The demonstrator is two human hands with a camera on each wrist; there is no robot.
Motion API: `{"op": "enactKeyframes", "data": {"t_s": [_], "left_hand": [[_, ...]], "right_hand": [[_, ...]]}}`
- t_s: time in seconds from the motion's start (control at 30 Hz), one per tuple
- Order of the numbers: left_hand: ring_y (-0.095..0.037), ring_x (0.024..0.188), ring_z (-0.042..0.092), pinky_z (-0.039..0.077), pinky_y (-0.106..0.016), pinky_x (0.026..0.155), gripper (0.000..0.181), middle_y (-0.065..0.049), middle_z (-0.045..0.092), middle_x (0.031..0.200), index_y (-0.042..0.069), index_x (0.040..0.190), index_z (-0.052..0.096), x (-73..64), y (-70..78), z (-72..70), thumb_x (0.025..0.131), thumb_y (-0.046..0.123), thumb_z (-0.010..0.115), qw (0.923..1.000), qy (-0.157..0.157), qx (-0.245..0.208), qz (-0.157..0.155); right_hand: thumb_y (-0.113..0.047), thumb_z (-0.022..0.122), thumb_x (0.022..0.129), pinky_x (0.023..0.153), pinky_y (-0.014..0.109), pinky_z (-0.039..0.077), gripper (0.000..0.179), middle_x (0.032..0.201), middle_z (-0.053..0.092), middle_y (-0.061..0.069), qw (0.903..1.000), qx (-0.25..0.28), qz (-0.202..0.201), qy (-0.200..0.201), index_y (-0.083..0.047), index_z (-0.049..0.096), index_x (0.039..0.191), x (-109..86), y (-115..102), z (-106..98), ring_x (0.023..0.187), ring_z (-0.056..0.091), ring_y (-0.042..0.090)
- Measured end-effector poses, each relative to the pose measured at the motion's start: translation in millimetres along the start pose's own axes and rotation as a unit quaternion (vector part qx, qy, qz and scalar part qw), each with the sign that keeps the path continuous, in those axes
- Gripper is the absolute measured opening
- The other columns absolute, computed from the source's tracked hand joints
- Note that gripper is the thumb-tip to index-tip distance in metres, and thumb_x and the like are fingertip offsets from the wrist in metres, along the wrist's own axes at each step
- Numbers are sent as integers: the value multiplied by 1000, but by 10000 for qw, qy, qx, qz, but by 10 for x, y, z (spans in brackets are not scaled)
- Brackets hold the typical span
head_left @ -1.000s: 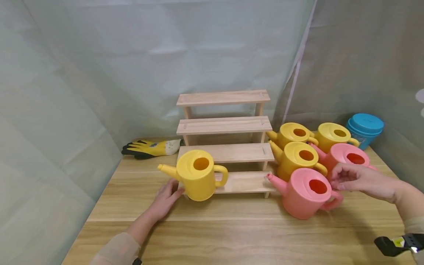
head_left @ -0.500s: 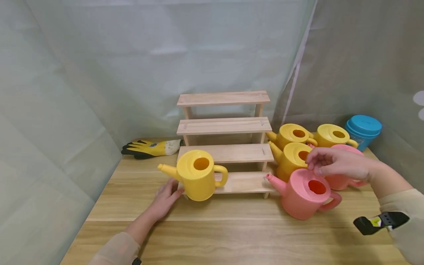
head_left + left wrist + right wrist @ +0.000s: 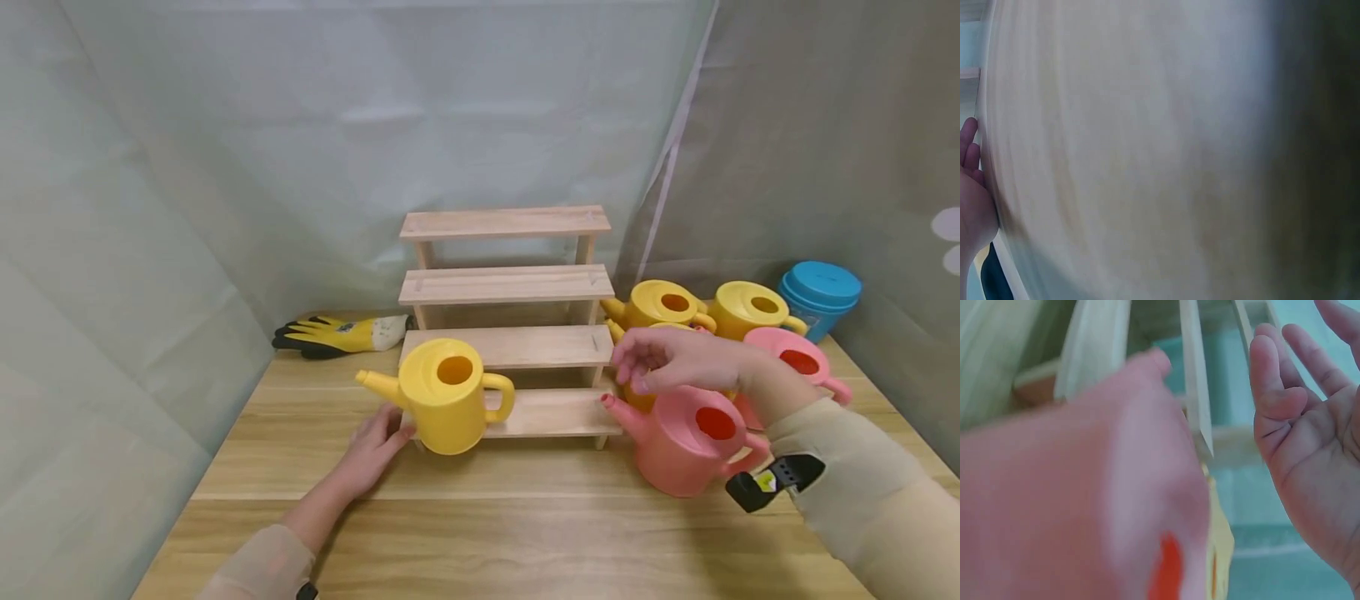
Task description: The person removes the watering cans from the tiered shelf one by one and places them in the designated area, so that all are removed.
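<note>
A yellow watering can [image 3: 442, 408] stands at the left end of the lowest step of a four-tier wooden stand [image 3: 510, 287]. Its base overlaps the step's front edge; whether it rests on the step is unclear. My left hand [image 3: 371, 450] lies on the table below the spout, fingers touching the stand's left end. Above a pink watering can [image 3: 686, 442], my right hand [image 3: 678, 358] hovers with loosely bent fingers and holds nothing. It partly hides another yellow watering can [image 3: 637, 398]. In the right wrist view, the pink can [image 3: 1085, 487] is close below that hand [image 3: 1310, 434].
Two more yellow watering cans [image 3: 658, 304] and a second pink watering can [image 3: 795, 350] are grouped at right. Behind them is a blue lidded tub [image 3: 820, 293]. Yellow-black gloves [image 3: 337, 335] lie left of the stand on the wooden table [image 3: 480, 533]. Grey sheeting encloses the back.
My right hand has let go of the front pink can's handle, lifted, and moved left across the top of that can. The left hand and the yellow can beside it have stayed put.
</note>
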State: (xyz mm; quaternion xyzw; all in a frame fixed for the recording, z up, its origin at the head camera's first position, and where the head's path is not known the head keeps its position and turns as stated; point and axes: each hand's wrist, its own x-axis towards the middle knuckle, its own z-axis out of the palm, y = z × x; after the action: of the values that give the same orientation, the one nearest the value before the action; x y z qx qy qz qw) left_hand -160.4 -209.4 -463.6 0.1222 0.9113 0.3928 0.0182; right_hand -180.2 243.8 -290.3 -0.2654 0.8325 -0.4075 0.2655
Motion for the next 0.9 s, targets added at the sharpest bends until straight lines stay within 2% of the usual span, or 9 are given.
{"op": "enactKeyframes", "data": {"t_s": [0.13, 0.27, 0.47, 0.57, 0.73, 0.9], "left_hand": [[-36, 119, 40, 18, -58, 98, 45, -17, 54, 126, 16, 133, 39, 0, 9, -6, 97, 42, 45, 10000, 13, 3, 49], [-38, 120, 38, 14, -59, 99, 46, -18, 53, 129, 14, 134, 38, -6, 12, -11, 97, 41, 46, 10000, 22, -34, 59], [-38, 120, 38, 13, -58, 99, 47, -18, 53, 129, 13, 135, 38, -6, 11, -10, 98, 40, 45, 9999, 18, -35, 94], [-37, 120, 39, 14, -58, 99, 47, -18, 53, 128, 13, 135, 38, -9, 9, -10, 98, 40, 45, 9999, 33, -28, 92], [-37, 118, 40, 16, -58, 98, 42, -17, 54, 125, 15, 131, 39, -9, 15, -7, 98, 39, 46, 9999, 57, 31, 91], [-38, 118, 40, 17, -58, 97, 42, -17, 54, 125, 16, 131, 39, -1, 10, -3, 97, 40, 46, 9999, 52, 34, 97]], "right_hand": [[-14, 69, 83, 81, 35, 49, 37, 107, 58, 17, 9997, 71, -131, -201, -10, 51, 115, 173, -70, 138, 96, 54, 31], [-18, 69, 84, 84, 36, 48, 37, 108, 58, 16, 9993, 109, -156, -312, -11, 51, 116, 347, -158, 269, 98, 54, 28], [-22, 70, 85, 87, 34, 47, 42, 107, 58, 7, 9994, -41, -163, -314, -7, 50, 119, 592, -296, 464, 101, 55, 21], [-19, 69, 86, 90, 34, 45, 41, 111, 58, 9, 9991, 11, -281, -323, -6, 50, 119, 707, -330, 560, 103, 55, 19], [-14, 68, 86, 91, 33, 44, 35, 116, 56, 15, 9987, 150, -425, -229, -8, 51, 116, 834, -355, 674, 105, 54, 18], [-10, 68, 86, 88, 31, 46, 28, 108, 59, 12, 9975, 108, -687, 121, -7, 53, 109, 917, -372, 745, 100, 56, 18]]}}
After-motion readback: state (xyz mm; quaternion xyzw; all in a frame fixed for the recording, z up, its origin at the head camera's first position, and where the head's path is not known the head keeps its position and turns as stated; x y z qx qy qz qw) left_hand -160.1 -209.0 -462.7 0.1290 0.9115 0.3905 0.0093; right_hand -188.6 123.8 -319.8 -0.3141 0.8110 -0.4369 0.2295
